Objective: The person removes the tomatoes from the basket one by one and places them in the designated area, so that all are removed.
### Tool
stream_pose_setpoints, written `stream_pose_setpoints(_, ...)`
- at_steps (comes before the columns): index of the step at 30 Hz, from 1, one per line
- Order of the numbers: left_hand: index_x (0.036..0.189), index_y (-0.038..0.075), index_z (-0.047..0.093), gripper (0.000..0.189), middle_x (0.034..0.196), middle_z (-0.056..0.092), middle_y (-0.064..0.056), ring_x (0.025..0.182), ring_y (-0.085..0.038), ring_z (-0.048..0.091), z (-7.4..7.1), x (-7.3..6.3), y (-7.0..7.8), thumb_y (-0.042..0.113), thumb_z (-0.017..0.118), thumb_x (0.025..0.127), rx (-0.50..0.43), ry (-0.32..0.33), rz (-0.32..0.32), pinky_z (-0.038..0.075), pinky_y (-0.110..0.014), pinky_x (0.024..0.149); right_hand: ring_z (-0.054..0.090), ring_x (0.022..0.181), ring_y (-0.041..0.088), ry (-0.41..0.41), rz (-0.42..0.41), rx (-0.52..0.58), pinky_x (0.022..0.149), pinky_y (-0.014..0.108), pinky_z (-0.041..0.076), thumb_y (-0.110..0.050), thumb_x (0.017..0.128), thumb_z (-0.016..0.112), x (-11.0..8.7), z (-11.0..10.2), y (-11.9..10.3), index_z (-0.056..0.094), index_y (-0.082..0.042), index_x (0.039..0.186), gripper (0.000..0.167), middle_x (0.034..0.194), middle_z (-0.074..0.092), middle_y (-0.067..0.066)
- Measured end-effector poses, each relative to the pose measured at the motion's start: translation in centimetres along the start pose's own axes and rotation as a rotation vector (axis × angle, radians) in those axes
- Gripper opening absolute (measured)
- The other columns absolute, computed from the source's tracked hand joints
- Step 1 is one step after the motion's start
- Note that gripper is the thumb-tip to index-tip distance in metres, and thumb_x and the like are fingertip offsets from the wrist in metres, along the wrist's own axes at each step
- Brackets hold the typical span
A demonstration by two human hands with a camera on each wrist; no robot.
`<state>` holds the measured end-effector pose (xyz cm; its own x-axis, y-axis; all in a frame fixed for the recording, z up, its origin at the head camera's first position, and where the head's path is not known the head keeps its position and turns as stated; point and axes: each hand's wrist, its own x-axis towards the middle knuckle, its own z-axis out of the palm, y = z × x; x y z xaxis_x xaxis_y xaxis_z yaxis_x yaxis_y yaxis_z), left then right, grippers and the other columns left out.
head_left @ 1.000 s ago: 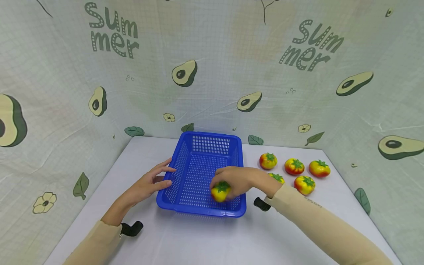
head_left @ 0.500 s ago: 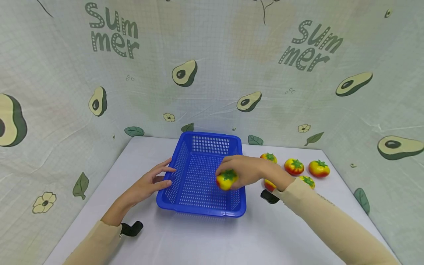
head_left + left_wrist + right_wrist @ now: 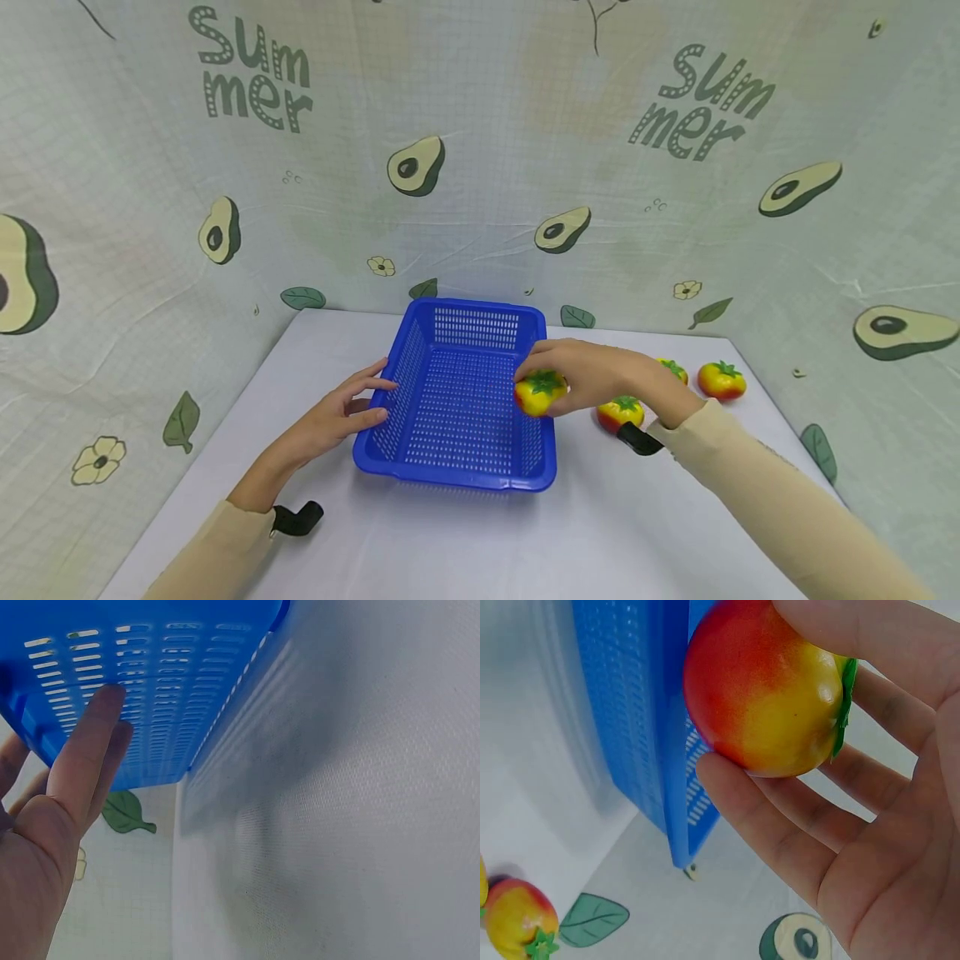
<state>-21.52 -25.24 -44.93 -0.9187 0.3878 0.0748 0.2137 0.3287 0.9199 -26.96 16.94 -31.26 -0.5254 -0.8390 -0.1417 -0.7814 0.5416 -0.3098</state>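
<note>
My right hand point(image 3: 581, 375) grips a red-and-yellow toy fruit with a green leafy top point(image 3: 542, 393), fingertips and thumb around its sides. It hangs over the right rim of a blue plastic basket point(image 3: 457, 477). In the right wrist view the toy fruit point(image 3: 769, 697) appears close up beside the basket wall point(image 3: 622, 697). My left hand point(image 3: 341, 410) rests at the basket's left rim, its fingers loosely spread. Seen from the left wrist, fingers point(image 3: 86, 761) lie against the slotted outer wall point(image 3: 161, 671).
More toy fruits stand right of the basket: one near my wrist point(image 3: 621, 414), one partly behind my forearm point(image 3: 673, 369), and one farther right point(image 3: 722, 381). The white table point(image 3: 465, 550) meets a printed cloth backdrop point(image 3: 480, 183) behind the basket.
My right hand has lifted and moved right with the toy fruit, from inside the basket to above its right rim. The left hand and the basket have stayed put.
</note>
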Motion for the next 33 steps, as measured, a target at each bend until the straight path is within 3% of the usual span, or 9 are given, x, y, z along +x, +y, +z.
stream_pose_setpoints(9,0.150,0.011,0.057,0.047,0.179,0.012,-0.011,0.154,-0.055,0.028,0.0,0.0,0.0,0.022,0.068,0.105,0.002,-0.004,0.009,0.029,-0.075,0.119,0.060,0.119,0.017,0.028,0.069,0.029,0.096,0.037,0.058,-0.024,0.090,0.086,-2.0,-0.5,1.3,0.069,-0.026,0.138,0.051,0.134,0.064,-0.005)
stream_pose_setpoints(15,0.150,0.010,0.056,0.048,0.179,0.011,-0.012,0.155,-0.055,0.025,-0.1,0.0,0.0,0.022,0.068,0.106,0.005,-0.007,0.011,0.029,-0.075,0.119,0.060,0.122,0.019,0.043,0.139,0.040,0.102,0.046,0.057,-0.023,0.090,0.087,-3.4,-0.5,2.2,0.071,-0.027,0.137,0.050,0.133,0.065,-0.006)
stream_pose_setpoints(19,0.150,0.010,0.056,0.048,0.179,0.010,-0.011,0.154,-0.056,0.028,-0.2,-0.1,0.0,0.023,0.067,0.106,0.004,-0.009,0.004,0.029,-0.075,0.119,0.060,0.121,0.021,0.050,0.177,0.052,0.096,0.045,0.060,-0.022,0.090,0.086,-4.7,-0.6,2.9,0.071,-0.023,0.137,0.050,0.131,0.065,-0.004)
stream_pose_setpoints(22,0.150,0.010,0.057,0.047,0.179,0.011,-0.011,0.157,-0.054,0.021,-0.2,0.0,0.0,0.023,0.068,0.105,0.009,-0.006,0.006,0.027,-0.075,0.120,0.061,0.120,0.023,0.061,0.186,0.055,0.091,0.042,0.062,-0.022,0.089,0.086,-5.8,-0.6,3.7,0.071,-0.022,0.137,0.050,0.132,0.065,-0.002)
stream_pose_setpoints(27,0.149,0.010,0.057,0.048,0.179,0.011,-0.011,0.159,-0.052,0.017,-0.2,0.0,0.0,0.023,0.068,0.105,0.013,-0.006,0.006,0.025,-0.075,0.121,0.062,0.118,0.022,0.083,0.233,0.070,0.087,0.037,0.062,-0.029,0.089,0.088,-7.5,-0.6,4.7,0.071,-0.025,0.136,0.050,0.130,0.066,-0.003)
stream_pose_setpoints(33,0.150,0.009,0.057,0.048,0.179,0.011,-0.012,0.159,-0.051,0.017,-0.1,0.0,0.1,0.022,0.068,0.105,0.008,-0.005,0.012,0.027,-0.074,0.120,0.062,0.122,0.026,0.103,0.282,0.081,0.088,0.041,0.063,-0.039,0.089,0.087,-9.7,-0.5,5.9,0.070,-0.027,0.138,0.053,0.134,0.066,0.000)
